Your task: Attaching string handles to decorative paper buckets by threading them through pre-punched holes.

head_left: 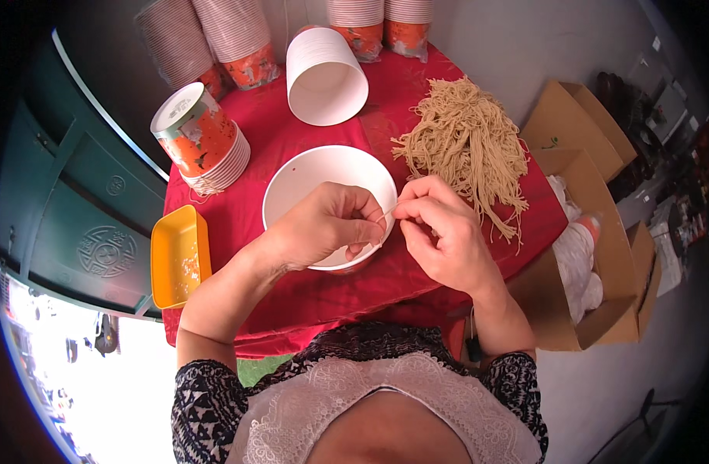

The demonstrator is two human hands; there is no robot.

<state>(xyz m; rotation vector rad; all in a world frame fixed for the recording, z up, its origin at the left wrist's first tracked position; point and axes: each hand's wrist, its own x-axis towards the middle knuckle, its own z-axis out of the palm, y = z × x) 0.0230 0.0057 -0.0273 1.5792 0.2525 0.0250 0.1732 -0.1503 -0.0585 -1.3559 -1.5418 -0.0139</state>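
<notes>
Above a white paper bucket at the middle of the table, my left hand is closed, thumb and fingers pinched on a thin beige string. Close by on its right, my right hand pinches the same string between thumb and forefinger. Only a short piece of the string shows between the fingertips. The bucket stands upright with its mouth up, its near side partly covered by my hands. A large heap of loose beige strings lies to the right, beyond my right hand.
On the red tablecloth, a white bucket lies on its side at the back. Upside-down orange-patterned buckets stand at the left, near a yellow tray. Wrapped bucket stacks line the back; open cardboard boxes sit at the right.
</notes>
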